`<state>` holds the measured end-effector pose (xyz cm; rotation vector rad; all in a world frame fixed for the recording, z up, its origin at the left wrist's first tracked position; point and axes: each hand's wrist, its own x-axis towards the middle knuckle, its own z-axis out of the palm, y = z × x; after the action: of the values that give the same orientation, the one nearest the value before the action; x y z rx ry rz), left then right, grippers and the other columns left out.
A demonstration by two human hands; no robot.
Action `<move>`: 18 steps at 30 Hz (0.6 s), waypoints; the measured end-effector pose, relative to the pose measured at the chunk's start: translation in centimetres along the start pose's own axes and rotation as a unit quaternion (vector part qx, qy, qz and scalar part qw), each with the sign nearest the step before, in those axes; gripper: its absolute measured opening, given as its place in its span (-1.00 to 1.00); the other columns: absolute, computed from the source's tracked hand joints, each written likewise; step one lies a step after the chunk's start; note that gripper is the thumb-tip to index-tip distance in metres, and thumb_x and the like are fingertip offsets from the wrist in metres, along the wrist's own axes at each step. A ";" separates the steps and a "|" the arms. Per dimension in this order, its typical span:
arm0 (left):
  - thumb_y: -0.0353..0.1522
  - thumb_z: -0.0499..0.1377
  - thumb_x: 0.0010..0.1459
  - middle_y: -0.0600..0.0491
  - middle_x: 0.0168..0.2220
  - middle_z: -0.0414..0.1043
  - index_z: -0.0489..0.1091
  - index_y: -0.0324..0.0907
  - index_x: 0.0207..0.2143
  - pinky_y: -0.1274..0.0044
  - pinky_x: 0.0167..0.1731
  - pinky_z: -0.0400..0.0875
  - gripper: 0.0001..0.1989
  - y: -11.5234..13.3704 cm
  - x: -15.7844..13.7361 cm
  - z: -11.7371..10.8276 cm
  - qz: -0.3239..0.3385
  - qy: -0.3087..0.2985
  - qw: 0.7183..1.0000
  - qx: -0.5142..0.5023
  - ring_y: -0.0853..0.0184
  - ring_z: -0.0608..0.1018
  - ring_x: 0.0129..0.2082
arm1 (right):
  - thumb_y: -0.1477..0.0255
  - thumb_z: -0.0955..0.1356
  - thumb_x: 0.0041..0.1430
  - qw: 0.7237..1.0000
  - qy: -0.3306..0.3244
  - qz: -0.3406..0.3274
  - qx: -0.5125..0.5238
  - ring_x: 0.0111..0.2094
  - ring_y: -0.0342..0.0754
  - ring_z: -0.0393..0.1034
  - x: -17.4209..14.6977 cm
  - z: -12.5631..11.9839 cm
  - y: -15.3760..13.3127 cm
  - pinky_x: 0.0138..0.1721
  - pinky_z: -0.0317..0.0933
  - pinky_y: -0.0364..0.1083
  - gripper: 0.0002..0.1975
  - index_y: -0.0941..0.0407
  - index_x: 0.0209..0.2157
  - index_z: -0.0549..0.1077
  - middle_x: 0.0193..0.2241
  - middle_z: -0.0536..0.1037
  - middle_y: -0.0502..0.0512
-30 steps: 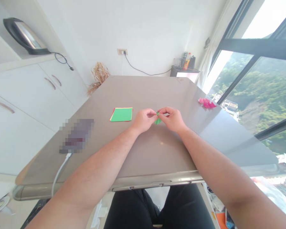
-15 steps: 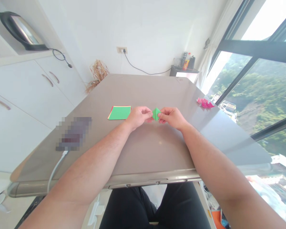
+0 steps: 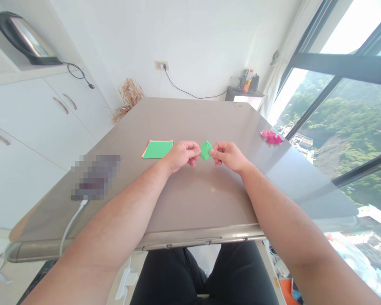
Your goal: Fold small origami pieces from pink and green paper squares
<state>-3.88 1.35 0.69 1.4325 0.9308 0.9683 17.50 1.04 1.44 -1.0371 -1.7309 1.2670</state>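
Between my two hands is a small green folded paper, diamond-shaped with creases running to its top point. My left hand pinches its left corner between thumb and fingers. On the opposite corner, the thumb and fingers of my right hand are closed as well. A stack of square coloured paper, green on top with red and yellow edges showing, lies just left of my left hand. Both hands are low over the brown table; whether they touch it I cannot tell.
Pink folded paper pieces lie near the table's right edge by the window. At the left is a blurred-out, phone-like object with a white cable. Bottles stand on a small cabinet behind the table.
The green folded paper has turned to show a broader, flatter face. My left hand has shifted slightly left, and its grip now sits at the paper's left corner. The view has moved a little.
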 end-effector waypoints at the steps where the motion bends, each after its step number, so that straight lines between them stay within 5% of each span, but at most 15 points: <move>1: -0.21 0.40 -0.02 0.07 -0.59 0.35 0.41 -0.21 -0.54 0.58 -0.62 0.39 -0.70 0.0 0.0 0.0 0.002 -0.002 1.000 -0.002 0.44 0.40 -0.59 | 0.01 0.51 -0.06 1.000 0.000 -0.001 0.003 -0.58 -0.16 0.30 0.0 0.0 0.0 -0.48 0.31 -0.12 -0.56 0.09 -0.52 0.44 -0.65 0.39 -0.06; 7: -0.17 0.39 0.03 0.00 -0.50 0.47 0.50 -0.21 -0.42 0.49 -0.55 0.45 -0.71 -0.3 -0.1 -0.1 -0.012 -0.078 0.997 0.006 0.38 0.48 -0.58 | 0.03 0.52 -0.04 1.000 -0.009 0.000 0.017 -0.57 -0.13 0.36 -0.2 0.0 0.0 -0.44 0.31 -0.10 -0.57 0.10 -0.49 0.44 -0.61 0.47 -0.02; 12: -0.19 0.42 -0.02 0.00 -0.49 0.47 0.52 -0.22 -0.42 0.46 -0.51 0.47 -0.72 -0.5 -0.1 0.0 -0.027 -0.091 0.995 -0.038 0.36 0.50 -0.56 | 0.07 0.53 -0.02 0.993 -0.072 0.010 0.088 -0.55 -0.10 0.41 -0.2 -0.2 0.4 -0.41 0.33 -0.07 -0.60 0.11 -0.44 0.46 -0.56 0.53 0.00; 18: -0.21 0.43 -0.04 -0.01 -0.46 0.48 0.52 -0.23 -0.44 0.46 -0.48 0.47 -0.72 -0.1 -0.2 0.0 -0.020 -0.097 0.992 -0.071 0.37 0.50 -0.52 | 0.08 0.53 -0.04 0.994 -0.058 0.009 0.097 -0.58 -0.11 0.38 -0.1 -0.3 0.3 -0.44 0.30 -0.08 -0.58 0.10 -0.51 0.40 -0.61 0.50 -0.02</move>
<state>-3.99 1.16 0.60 1.3554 0.7296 0.8317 17.89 1.14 1.22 -0.8836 -1.6476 1.5016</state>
